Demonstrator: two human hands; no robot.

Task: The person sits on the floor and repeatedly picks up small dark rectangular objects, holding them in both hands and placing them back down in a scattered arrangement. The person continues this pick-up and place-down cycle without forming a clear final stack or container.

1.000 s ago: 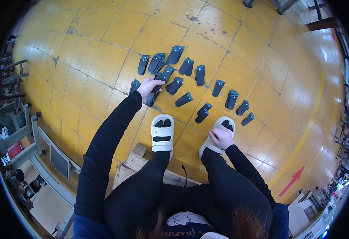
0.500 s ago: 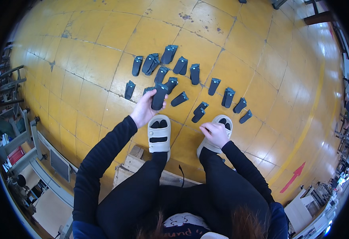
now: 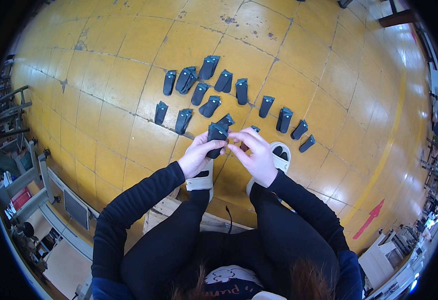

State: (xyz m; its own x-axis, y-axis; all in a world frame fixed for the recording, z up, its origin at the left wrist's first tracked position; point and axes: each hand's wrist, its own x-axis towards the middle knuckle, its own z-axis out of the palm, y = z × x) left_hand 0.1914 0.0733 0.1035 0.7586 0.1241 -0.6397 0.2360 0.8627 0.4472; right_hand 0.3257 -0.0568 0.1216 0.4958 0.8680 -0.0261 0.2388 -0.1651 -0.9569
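My left hand (image 3: 199, 156) is closed around a black tongue-shaped piece (image 3: 217, 142) with a dark teal end and a small pale label. It holds the piece above the floor, between my feet. Close against its right side is my right hand (image 3: 258, 159), thumb and fingers apart, fingertips at the edge of the piece. Whether they pinch it I cannot tell. Just beyond the held piece lies a similar piece (image 3: 227, 120), partly covered by it. Another piece (image 3: 255, 129) shows only its end behind my right fingers.
Several like pieces lie spread on the yellow tiled floor (image 3: 124, 90), some stacked, such as one pile (image 3: 186, 80) and one at the right (image 3: 284, 120). My beige sandals (image 3: 281, 159) stand near them. Metal frames (image 3: 39, 175) line the left; a red arrow (image 3: 369, 219) marks the floor at right.
My left hand has moved right and nearer to me with the held piece, which is now tilted differently. My right hand has come up and left to meet it.
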